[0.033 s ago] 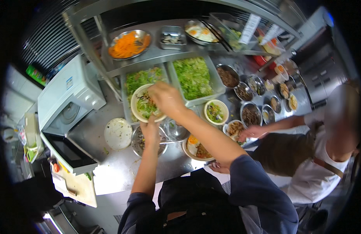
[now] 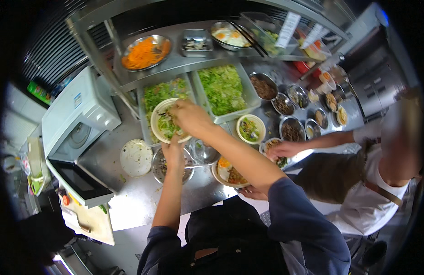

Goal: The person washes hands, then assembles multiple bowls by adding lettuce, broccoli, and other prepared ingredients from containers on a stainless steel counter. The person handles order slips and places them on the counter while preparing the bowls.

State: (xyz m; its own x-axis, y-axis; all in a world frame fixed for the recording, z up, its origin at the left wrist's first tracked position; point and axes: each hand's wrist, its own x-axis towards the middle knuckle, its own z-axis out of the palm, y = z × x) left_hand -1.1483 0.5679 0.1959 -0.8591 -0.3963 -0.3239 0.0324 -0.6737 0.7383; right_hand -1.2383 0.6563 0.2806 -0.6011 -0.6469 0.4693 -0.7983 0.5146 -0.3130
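Observation:
My left hand (image 2: 174, 149) holds up a cream bowl (image 2: 155, 123) with shredded lettuce and dark bits in it, gripping its near side from below. Over the bowl's right side, my right hand (image 2: 190, 118) bends its fingers down at the salad; the fingertips are hidden, and I cannot make out what they pinch. Behind the bowl stands a clear tub of mixed greens (image 2: 164, 94), partly covered by it. To the right of that tub is another, full of chopped lettuce (image 2: 221, 89). A steel bowl with a spoon (image 2: 162, 176) sits just below my left hand.
A white microwave (image 2: 81, 119), its door open, stands left beside a stained lid (image 2: 137, 158). Shredded carrot (image 2: 145, 53) and fried eggs (image 2: 230, 36) sit on the shelf. On the right, a co-worker's hand (image 2: 285, 150) reaches over a food bowl, near filled bowls (image 2: 251, 129) and several steel bowls.
The view has shifted slightly. The co-worker's hand has moved left, over the food bowl. My hands keep almost the same pose at the held bowl.

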